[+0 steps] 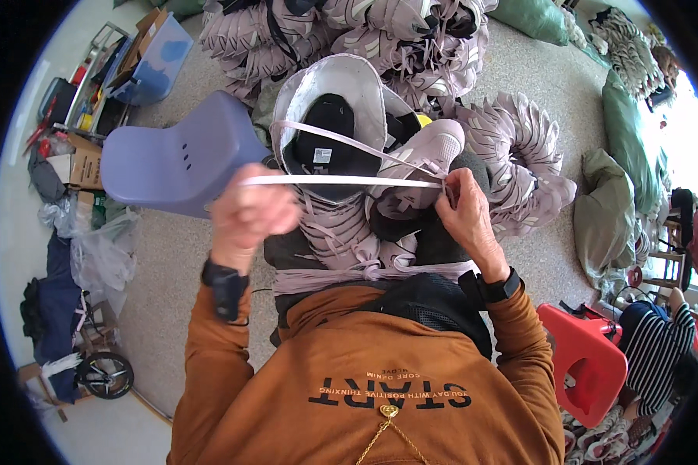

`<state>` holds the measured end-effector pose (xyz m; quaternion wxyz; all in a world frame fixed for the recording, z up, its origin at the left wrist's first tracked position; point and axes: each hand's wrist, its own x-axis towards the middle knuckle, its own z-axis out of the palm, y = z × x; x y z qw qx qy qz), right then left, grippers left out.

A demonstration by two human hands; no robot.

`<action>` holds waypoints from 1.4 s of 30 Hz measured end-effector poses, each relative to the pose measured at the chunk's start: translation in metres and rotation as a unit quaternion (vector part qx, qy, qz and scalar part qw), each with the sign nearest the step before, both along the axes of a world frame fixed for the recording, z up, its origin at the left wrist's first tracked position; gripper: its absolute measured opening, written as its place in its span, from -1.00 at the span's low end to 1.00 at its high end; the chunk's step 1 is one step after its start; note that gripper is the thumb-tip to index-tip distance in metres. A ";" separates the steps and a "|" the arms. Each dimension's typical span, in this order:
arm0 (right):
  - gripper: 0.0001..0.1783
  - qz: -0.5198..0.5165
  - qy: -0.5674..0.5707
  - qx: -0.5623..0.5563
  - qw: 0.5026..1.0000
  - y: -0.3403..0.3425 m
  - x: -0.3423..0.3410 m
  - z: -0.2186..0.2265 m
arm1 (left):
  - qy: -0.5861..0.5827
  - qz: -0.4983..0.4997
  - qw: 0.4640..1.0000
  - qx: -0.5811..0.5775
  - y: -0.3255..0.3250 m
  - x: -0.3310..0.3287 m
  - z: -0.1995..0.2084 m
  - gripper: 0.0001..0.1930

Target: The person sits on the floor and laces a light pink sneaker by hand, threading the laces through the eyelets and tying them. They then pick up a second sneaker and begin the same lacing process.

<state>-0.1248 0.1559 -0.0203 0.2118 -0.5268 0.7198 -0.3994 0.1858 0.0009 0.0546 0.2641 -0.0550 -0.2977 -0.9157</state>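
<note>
A pale pink shoelace [341, 180] runs taut between my hands, above my lap. My left hand [252, 205], slightly blurred, is closed round its left end. At the eyelets of a pink and dark shoe upper [434, 147], my right hand [469, 217] pinches the lace with thumb and fingers. Another stretch of lace [341, 139] slants from the upper toward the upper left. Behind my hands stands a white-lined open bag [368, 85] with black insoles [326, 128] inside. Nested pink uppers [333, 225] and a bundle of pink laces [310, 279] lie on my lap.
Piles of nested pink uppers [349, 31] stand ahead, and a curved row of them [547, 139] lies to the right. A purple-blue chair [186, 147] is at my left; a red stool [589, 364] is at my right. Green sacks [628, 139] lie farther right, near another person [659, 341].
</note>
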 end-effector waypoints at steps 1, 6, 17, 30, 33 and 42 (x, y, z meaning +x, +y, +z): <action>-0.71 0.001 -0.003 0.006 1.000 0.000 0.000 0.001 | -0.027 0.027 0.999 -0.003 -0.001 0.017 0.006 -0.84; -0.75 -0.021 0.072 -0.099 0.992 -0.002 -0.003 -0.001 | -0.550 0.061 0.706 -0.442 0.010 0.005 0.008 -0.91; -0.90 0.011 0.011 -0.149 0.989 -0.004 -0.016 -0.012 | -0.322 0.320 0.459 -0.763 0.053 -0.113 -0.028 -0.79; -0.64 0.052 0.072 0.018 0.996 0.005 -0.001 0.017 | -0.287 0.269 0.276 -0.877 0.027 -0.164 -0.064 -0.91; -0.62 0.056 0.148 -0.005 0.987 0.000 0.006 0.016 | -0.280 0.260 0.299 -0.875 0.026 -0.165 -0.057 -0.92; -0.82 0.016 0.142 -0.056 0.988 -0.001 -0.018 -0.008 | -0.296 0.115 0.268 -0.909 0.060 -0.062 -0.018 -0.95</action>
